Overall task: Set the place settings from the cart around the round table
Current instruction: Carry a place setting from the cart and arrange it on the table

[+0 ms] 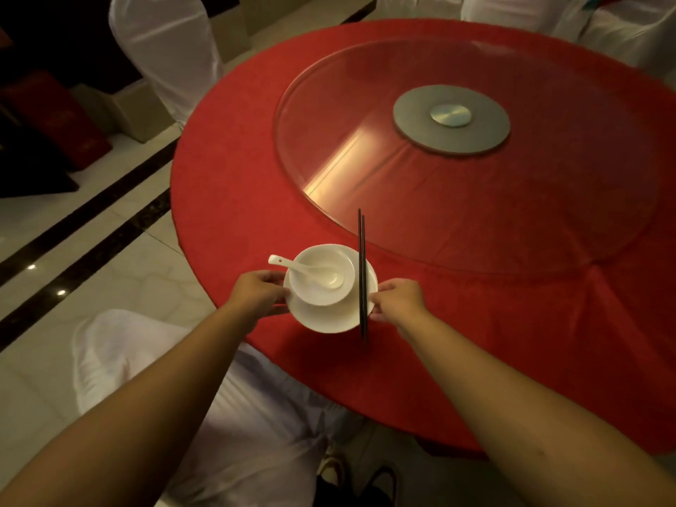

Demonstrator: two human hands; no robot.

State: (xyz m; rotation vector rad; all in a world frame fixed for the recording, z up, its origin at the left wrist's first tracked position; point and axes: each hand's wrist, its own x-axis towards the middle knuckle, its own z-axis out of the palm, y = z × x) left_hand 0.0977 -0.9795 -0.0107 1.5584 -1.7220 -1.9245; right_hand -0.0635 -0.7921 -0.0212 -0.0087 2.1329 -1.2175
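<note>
A white plate (322, 318) sits at the near left edge of the round table (512, 323), which wears a red cloth. On the plate stands a white bowl (314, 300) with a white spoon (311, 270) lying in it, handle pointing left. Two dark chopsticks (362, 272) lie across the plate's right side, pointing away from me. My left hand (261, 292) grips the plate's left rim. My right hand (397, 301) grips its right rim beside the chopsticks.
A glass turntable (457, 199) with a grey metal hub (451, 118) covers the table's middle. White-covered chairs stand at the near left (153, 364), far left (164, 49) and far right (622, 34). Pale tiled floor with dark stripes (73, 243) lies to the left.
</note>
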